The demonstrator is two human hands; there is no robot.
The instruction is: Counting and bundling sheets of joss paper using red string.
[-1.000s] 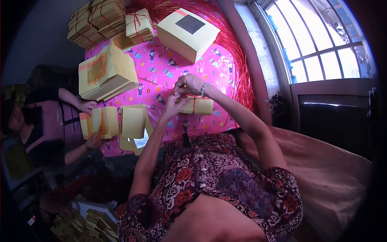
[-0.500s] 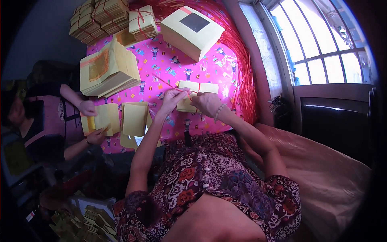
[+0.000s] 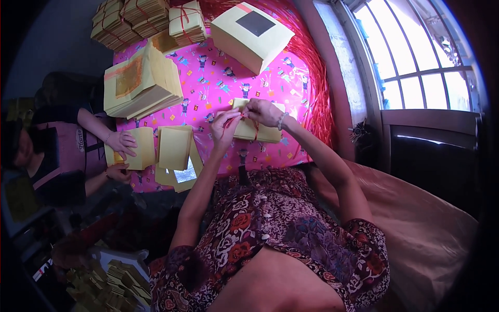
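A bundle of yellowish paper (image 3: 267, 133) lies on the pink patterned table cover in front of me, with a red string (image 3: 256, 131) running around it. My left hand (image 3: 225, 125) is at the bundle's left edge, fingers closed on red string that trails down over the palm. Just above the bundle's upper left part, my right hand (image 3: 263, 112) pinches at the string, its fingertips close to those of the left. A bracelet circles my right wrist. The exact crossing of the string is hidden by my fingers.
A tall paper stack (image 3: 140, 86) and another large stack (image 3: 252, 36) stand farther back; string-tied bundles (image 3: 187, 23) sit behind them. Red strands (image 3: 317, 78) line the table's right edge. At left, a co-worker's hands (image 3: 122, 143) rest on paper sheets, beside a loose stack (image 3: 174, 148).
The string's loose end no longer sticks out to the upper left; it now hangs at my left hand. My right hand has risen and moved slightly. The co-worker's hands have shifted on the paper.
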